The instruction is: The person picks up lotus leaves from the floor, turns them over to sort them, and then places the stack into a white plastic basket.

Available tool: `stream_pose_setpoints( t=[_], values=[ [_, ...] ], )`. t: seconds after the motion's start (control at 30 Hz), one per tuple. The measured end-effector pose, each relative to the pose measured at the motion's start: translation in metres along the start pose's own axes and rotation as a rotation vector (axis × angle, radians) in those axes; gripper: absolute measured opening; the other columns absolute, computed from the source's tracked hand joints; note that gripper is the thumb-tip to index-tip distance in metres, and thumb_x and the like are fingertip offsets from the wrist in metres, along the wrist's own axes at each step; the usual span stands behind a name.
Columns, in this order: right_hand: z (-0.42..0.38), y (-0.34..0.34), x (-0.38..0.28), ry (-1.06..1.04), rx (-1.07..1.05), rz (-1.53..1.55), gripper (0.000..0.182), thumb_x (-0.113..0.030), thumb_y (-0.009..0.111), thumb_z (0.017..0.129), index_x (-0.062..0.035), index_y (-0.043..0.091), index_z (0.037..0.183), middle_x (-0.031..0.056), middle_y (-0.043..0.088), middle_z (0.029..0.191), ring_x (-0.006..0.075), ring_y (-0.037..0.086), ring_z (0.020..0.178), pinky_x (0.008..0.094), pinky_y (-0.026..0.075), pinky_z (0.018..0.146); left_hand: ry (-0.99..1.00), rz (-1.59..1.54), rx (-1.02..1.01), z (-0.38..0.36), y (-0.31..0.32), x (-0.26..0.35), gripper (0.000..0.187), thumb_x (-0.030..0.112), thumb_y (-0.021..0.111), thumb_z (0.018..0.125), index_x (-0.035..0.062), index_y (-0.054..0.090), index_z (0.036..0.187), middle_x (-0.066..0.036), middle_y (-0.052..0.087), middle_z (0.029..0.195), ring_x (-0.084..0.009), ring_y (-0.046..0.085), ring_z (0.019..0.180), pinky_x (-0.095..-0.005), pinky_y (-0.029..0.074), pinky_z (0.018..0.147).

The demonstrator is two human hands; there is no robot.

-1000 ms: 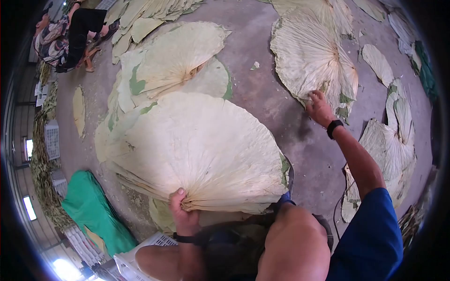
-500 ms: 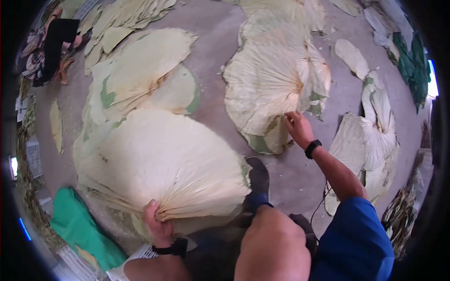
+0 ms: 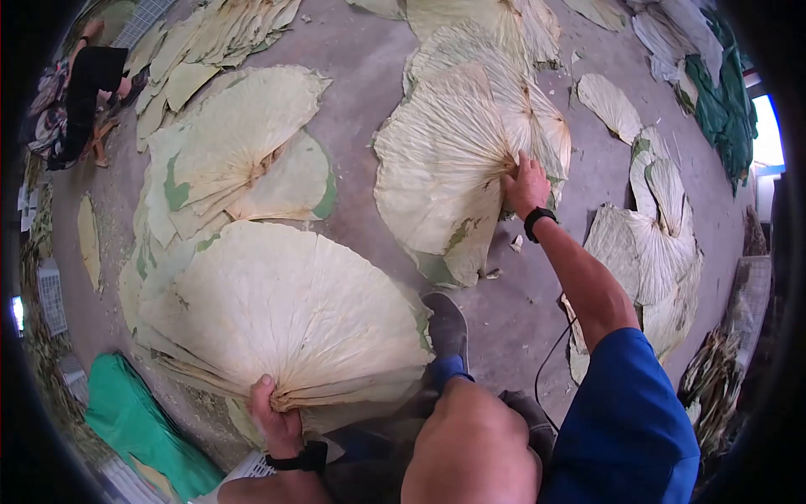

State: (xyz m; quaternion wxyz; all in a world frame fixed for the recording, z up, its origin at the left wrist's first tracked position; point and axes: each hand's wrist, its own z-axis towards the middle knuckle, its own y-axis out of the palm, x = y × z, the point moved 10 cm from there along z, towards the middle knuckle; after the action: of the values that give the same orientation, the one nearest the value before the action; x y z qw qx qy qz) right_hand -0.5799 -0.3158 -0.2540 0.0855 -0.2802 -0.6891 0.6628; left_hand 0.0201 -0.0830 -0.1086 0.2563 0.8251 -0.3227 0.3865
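My left hand (image 3: 277, 420) is closed on the gathered base of a fanned-out stack of dried lotus leaves (image 3: 294, 302), thumb on top, low in front of me. The leaves are pale, creased and partly green at the edge. My right hand (image 3: 527, 186) reaches forward to another pile of dried lotus leaves (image 3: 445, 160) on the floor. Its fingers are closed at the brown, pleated centre of the top leaf; the fingertips are partly hidden. Behind the held stack lies a further leaf pile (image 3: 243, 126).
More leaves (image 3: 642, 252) lie to the right on the grey floor (image 3: 520, 311). A green cloth (image 3: 138, 420) is at the lower left, a dark green sheet (image 3: 722, 101) at the upper right. Another person (image 3: 88, 92) is at the upper left. A thin cable (image 3: 550, 353) runs beside my knee.
My right hand has moved from the near edge of the leaf pile up to its pleated centre. My left hand keeps hold of its stack. The view has shifted slightly.
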Motion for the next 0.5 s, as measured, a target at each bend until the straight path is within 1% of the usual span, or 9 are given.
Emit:
stream_pose_setpoints(
  t=[0.03, 0.1, 0.13, 0.2, 0.33, 0.4, 0.43, 0.5],
  values=[
    [-0.001, 0.001, 0.006, 0.003, -0.001, -0.002, 0.069, -0.03, 0.076, 0.081, -0.0168, 0.05, 0.143, 0.0119, 0.057, 0.129, 0.0335, 0.05, 0.125, 0.0475, 0.042, 0.102, -0.005, -0.003, -0.01, 0.001, -0.001, -0.001, 0.033, 0.013, 0.066, 0.087, -0.0008, 0.059, 0.116, -0.011, 0.063, 0.111, -0.023, 0.063, 0.103, -0.0384, 0.051, 0.094],
    [-0.001, 0.006, 0.009, -0.042, -0.045, 0.104, 0.057, -0.032, 0.075, 0.08, -0.0155, 0.06, 0.133, 0.0122, 0.059, 0.122, 0.0324, 0.053, 0.121, 0.0474, 0.043, 0.1, -0.009, -0.002, -0.012, -0.001, 0.002, -0.002, 0.035, 0.013, 0.065, 0.087, -0.0012, 0.059, 0.118, -0.011, 0.063, 0.111, -0.0233, 0.063, 0.103, -0.0385, 0.051, 0.094],
    [-0.002, 0.007, 0.01, -0.041, -0.041, 0.105, 0.057, -0.032, 0.075, 0.08, -0.0155, 0.06, 0.133, 0.0122, 0.059, 0.122, 0.0324, 0.053, 0.121, 0.0474, 0.043, 0.1, -0.01, -0.002, -0.013, -0.001, 0.004, -0.002, 0.036, 0.013, 0.065, 0.087, -0.0017, 0.058, 0.12, -0.011, 0.063, 0.112, -0.0236, 0.063, 0.103, -0.0386, 0.051, 0.094],
    [-0.01, -0.007, 0.002, -0.057, 0.075, 0.145, 0.046, -0.031, 0.074, 0.081, -0.0151, 0.066, 0.123, 0.011, 0.06, 0.12, 0.0315, 0.055, 0.117, 0.0471, 0.044, 0.097, -0.004, -0.004, -0.015, 0.0, 0.006, -0.002, 0.038, 0.013, 0.065, 0.087, -0.0021, 0.057, 0.122, -0.011, 0.063, 0.112, -0.0238, 0.063, 0.104, -0.0387, 0.051, 0.094],
    [-0.003, -0.004, -0.006, 0.008, 0.044, 0.086, 0.042, -0.031, 0.075, 0.081, -0.0145, 0.067, 0.118, 0.0096, 0.06, 0.12, 0.0311, 0.056, 0.116, 0.0473, 0.045, 0.096, 0.007, -0.017, -0.011, -0.001, 0.005, -0.002, 0.039, 0.012, 0.064, 0.087, -0.0027, 0.057, 0.123, -0.012, 0.064, 0.113, -0.024, 0.063, 0.104, -0.039, 0.051, 0.095],
    [-0.003, -0.007, -0.012, 0.042, 0.023, 0.113, 0.033, -0.028, 0.073, 0.083, -0.0117, 0.067, 0.111, 0.0109, 0.062, 0.113, 0.0309, 0.058, 0.111, 0.0444, 0.047, 0.094, 0.0, -0.023, -0.017, -0.006, 0.01, 0.002, 0.039, 0.012, 0.065, 0.087, -0.0028, 0.057, 0.122, -0.011, 0.063, 0.113, -0.0239, 0.063, 0.104, -0.0389, 0.051, 0.095],
    [-0.001, -0.009, -0.018, 0.036, 0.021, 0.116, 0.033, -0.028, 0.073, 0.083, -0.0117, 0.067, 0.111, 0.0109, 0.062, 0.113, 0.0309, 0.058, 0.111, 0.0444, 0.047, 0.094, -0.009, -0.031, -0.029, -0.007, 0.012, 0.003, 0.038, 0.012, 0.065, 0.087, -0.0028, 0.058, 0.121, -0.011, 0.063, 0.113, -0.0239, 0.063, 0.104, -0.0388, 0.051, 0.095],
    [-0.012, -0.05, -0.058, -0.334, 0.241, 0.591, 0.02, -0.02, 0.069, 0.085, -0.0096, 0.065, 0.102, 0.0131, 0.063, 0.104, 0.0314, 0.061, 0.102, 0.0414, 0.051, 0.086, 0.002, -0.024, -0.015, -0.005, 0.005, 0.004, 0.037, 0.012, 0.065, 0.087, -0.0028, 0.058, 0.121, -0.011, 0.063, 0.112, -0.0237, 0.063, 0.104, -0.0388, 0.051, 0.095]
  ],
)
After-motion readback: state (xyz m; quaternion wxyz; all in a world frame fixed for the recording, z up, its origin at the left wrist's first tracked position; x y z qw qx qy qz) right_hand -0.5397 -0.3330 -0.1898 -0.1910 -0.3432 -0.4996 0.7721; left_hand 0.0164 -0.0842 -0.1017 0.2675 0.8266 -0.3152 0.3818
